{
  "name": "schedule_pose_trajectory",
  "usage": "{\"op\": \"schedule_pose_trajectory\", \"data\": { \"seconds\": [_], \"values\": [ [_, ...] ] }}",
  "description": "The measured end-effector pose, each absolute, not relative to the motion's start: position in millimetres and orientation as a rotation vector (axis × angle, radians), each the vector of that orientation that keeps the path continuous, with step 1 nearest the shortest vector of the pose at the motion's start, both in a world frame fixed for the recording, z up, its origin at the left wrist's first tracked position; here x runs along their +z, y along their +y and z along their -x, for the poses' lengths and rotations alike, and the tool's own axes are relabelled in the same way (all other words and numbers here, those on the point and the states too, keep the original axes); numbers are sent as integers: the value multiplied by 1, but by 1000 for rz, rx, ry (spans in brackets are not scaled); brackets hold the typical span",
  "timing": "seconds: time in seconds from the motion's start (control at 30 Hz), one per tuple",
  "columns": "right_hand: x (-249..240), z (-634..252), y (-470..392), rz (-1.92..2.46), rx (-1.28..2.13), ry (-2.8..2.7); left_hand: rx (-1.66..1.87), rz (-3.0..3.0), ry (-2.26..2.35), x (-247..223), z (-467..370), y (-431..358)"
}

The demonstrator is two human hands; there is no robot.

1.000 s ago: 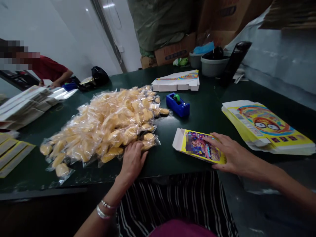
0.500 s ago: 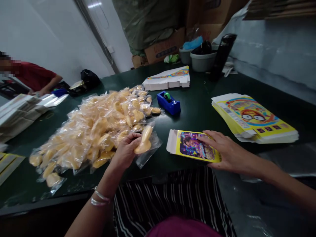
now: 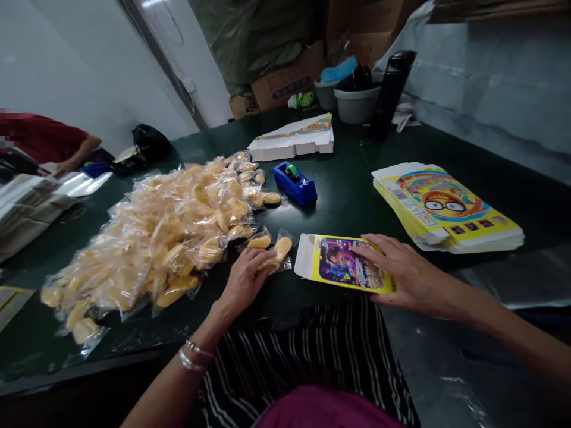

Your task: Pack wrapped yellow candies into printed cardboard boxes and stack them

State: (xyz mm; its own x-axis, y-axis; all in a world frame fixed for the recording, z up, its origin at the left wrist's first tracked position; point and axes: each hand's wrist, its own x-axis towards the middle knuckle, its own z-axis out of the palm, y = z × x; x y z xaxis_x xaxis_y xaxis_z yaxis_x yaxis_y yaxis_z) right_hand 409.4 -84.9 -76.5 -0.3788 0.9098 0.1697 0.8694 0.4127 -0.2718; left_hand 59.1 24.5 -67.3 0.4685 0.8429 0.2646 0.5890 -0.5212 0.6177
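Note:
My left hand [image 3: 250, 271] is low over the green tabletop, its fingers closed over the near end of a pale-yellow, rounded piece [image 3: 283, 248] in a clear plastic bag. A similar bagged piece [image 3: 259, 242] lies just beyond my fingertips. My right hand [image 3: 392, 264] grips a yellow printed carton [image 3: 341, 261], fingers across its picture and thumb at the near edge. The carton lies flat, with its white end flap [image 3: 304, 255] open toward my left hand. What is inside it is hidden.
A large heap of bagged yellow pieces [image 3: 178, 220] covers the left of the table. Beyond are a blue tape dispenser [image 3: 294, 183] and white cartons [image 3: 292, 142]. Flat yellow cartons [image 3: 446, 208] are stacked at right, a black bottle [image 3: 392, 95] behind. Another person [image 3: 49, 142] sits far left.
My left hand has lowered the bagged piece it held up and moved slightly right, toward the carton's flap. My right hand keeps its hold on the carton. The view has shifted a little.

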Motion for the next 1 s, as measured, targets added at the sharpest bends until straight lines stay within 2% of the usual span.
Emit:
{"op": "schedule_pose_trajectory", "data": {
  "seconds": [0.2, 0.27, 0.43, 0.53, 0.73, 0.9, 1.0],
  "values": [
    [-68, -408, -85, 1557, 223, -2383, 931, -2053, 1184, -70, -69, 22],
    [-69, -408, -85, 1546, 226, -2375, 776, -2121, 1067, -60, -77, 22],
    [-71, -409, -87, 1442, 258, -2342, 127, -2583, 826, -26, -103, 35],
    [-70, -409, -87, 1412, 296, -2347, -18, -2686, 701, -15, -118, 44],
    [-70, -406, -85, 1402, 319, -2309, 373, -2078, 823, -47, -141, 48],
    [-72, -404, -83, 1455, 287, -2301, 647, -1936, 987, -59, -119, 31],
    [-72, -403, -82, 1458, 273, -2319, 695, -1898, 1144, -59, -105, 22]
  ]
}}
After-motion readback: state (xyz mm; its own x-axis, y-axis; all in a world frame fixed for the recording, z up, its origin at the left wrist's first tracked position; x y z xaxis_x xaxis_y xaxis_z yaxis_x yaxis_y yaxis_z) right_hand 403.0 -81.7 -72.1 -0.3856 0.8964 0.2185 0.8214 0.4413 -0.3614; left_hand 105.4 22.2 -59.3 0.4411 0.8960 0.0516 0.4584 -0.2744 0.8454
